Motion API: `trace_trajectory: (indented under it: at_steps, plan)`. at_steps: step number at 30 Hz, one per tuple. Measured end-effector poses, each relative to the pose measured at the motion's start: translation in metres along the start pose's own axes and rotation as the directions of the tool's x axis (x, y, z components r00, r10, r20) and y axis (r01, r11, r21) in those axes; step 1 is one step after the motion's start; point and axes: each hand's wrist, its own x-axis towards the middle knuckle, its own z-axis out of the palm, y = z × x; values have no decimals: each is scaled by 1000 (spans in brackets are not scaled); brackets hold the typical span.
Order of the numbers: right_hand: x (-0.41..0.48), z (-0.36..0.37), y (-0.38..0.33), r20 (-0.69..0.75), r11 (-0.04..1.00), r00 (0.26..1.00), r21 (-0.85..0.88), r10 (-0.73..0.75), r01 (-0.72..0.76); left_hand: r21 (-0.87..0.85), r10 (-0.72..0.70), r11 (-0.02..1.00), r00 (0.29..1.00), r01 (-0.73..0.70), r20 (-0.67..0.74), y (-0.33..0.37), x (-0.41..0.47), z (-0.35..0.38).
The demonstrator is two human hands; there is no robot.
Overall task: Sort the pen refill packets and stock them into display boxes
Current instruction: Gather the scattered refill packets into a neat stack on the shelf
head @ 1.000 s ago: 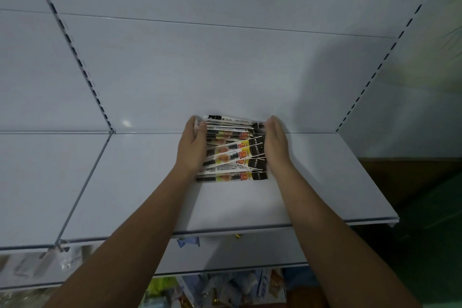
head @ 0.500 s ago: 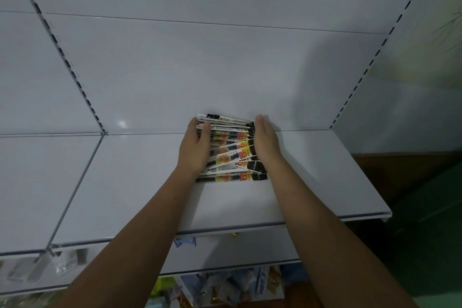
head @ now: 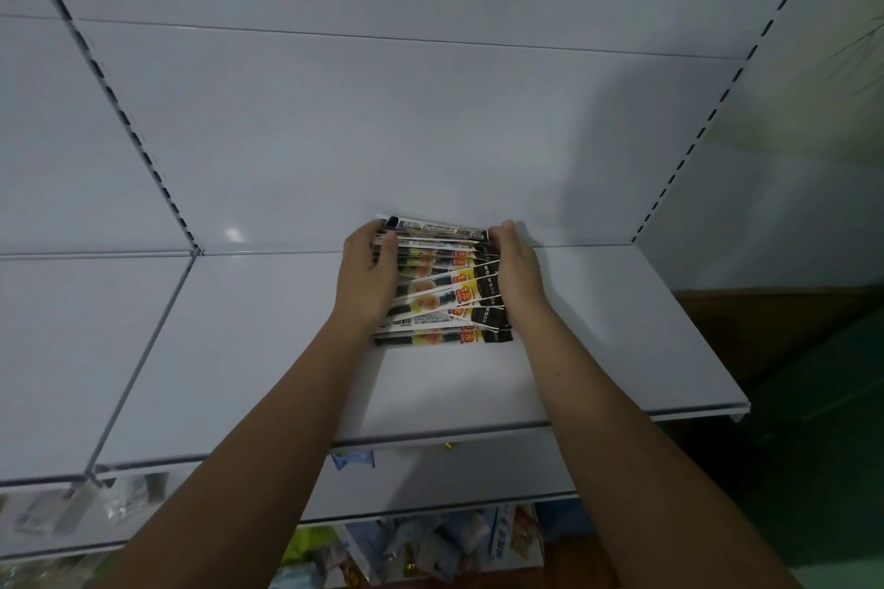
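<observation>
- Head view: a fanned pile of pen refill packets (head: 442, 297) lies flat on a white shelf (head: 268, 349), at the back of the board, its far end touching the back panel (head: 382, 134).
- The packets run crosswise, with yellow-and-red labels toward their 3 o'clock ends and black tips beyond them.
- The left hand (head: 366, 282) sits at the pile's 9 o'clock side and grips it — fingers wrapped round the left ends, thumb laid over the top packets.
- The right hand (head: 519, 282) stands on edge at the pile's 3 o'clock side, not gripping — its fingers lie close together and nearly straight, pressing against the right ends.
- At 6 o'clock, under the shelf's front edge, a lower shelf (head: 430, 483) shows, and below that a blurred jumble of packaged goods (head: 421, 545).
</observation>
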Motion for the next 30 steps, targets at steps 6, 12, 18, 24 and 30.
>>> trace_trajectory:
  at_steps: [6,12,18,24,30]
  plan:
    - [6,-7,14,-34,993,999,121,7,-3,-92,22,996,1000,-21,6,6,-11,-11]
    - [-11,4,25,0,998,1000,55,-3,3,-193,-29,981,999,34,32,2,-18,-8]
    - [-26,-5,16,-33,996,996,44,-82,83,-245,-78,968,991,50,-109,10,-13,3]
    - [-26,-24,32,91,839,901,-334,-424,429,384,472,784,870,-488,142,-14,15,-20]
    - [-36,-29,31,198,728,873,-488,-446,482,458,400,733,863,-504,310,-23,13,-25]
